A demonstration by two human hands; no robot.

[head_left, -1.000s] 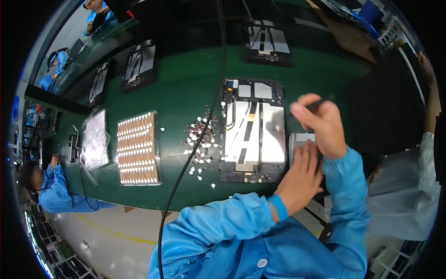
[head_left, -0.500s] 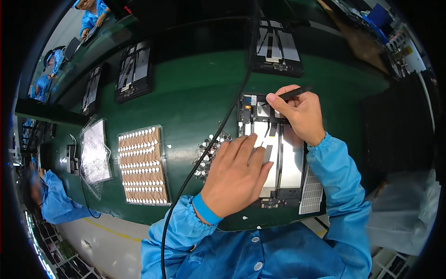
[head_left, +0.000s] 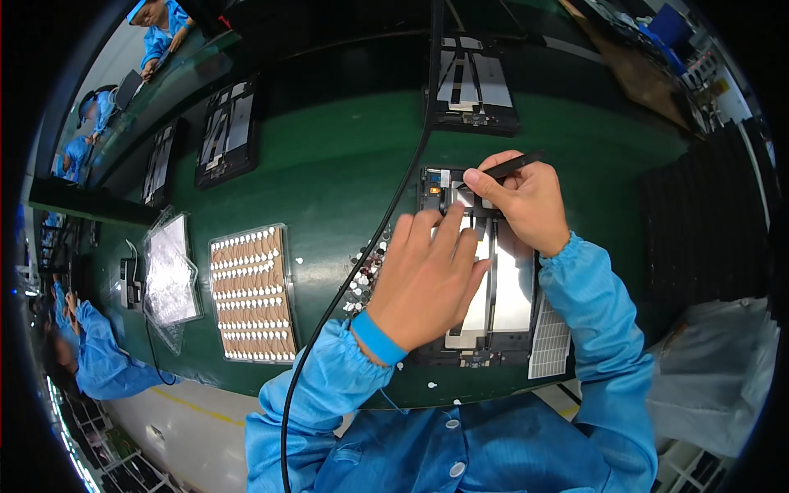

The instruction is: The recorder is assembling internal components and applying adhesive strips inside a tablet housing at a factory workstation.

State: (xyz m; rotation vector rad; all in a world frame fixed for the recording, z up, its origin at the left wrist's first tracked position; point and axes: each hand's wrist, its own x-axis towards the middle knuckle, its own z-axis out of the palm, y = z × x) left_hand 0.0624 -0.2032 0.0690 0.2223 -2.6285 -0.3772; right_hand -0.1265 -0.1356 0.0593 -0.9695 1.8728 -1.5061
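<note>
An opened tablet-like device [head_left: 511, 283] lies on the green table in front of me, its silver panels, black strips and small boards exposed. Over its upper part, my right hand [head_left: 530, 197] pinches slim black tweezers [head_left: 514, 165], which point left and down at the upper silver patch. My left hand [head_left: 427, 279] lies across the device's left side, palm down with fingers apart. Its fingertips are close to the tweezers' tip, and whether they press on the device I cannot tell. Several small round black and white parts [head_left: 362, 289] are heaped left of the device, partly behind that hand.
A black cable [head_left: 349, 292] crosses the view. To the left are a tray of white-ended parts [head_left: 249, 292] and clear plastic trays [head_left: 173, 267]. More opened devices [head_left: 475, 86] stand farther back. A white gridded sheet [head_left: 551, 337] lies by my right forearm. Co-workers sit at left.
My left hand has slid up the device, bringing its fingertips close to the tweezers' tip. My right hand has shifted slightly left, still gripping the tweezers.
</note>
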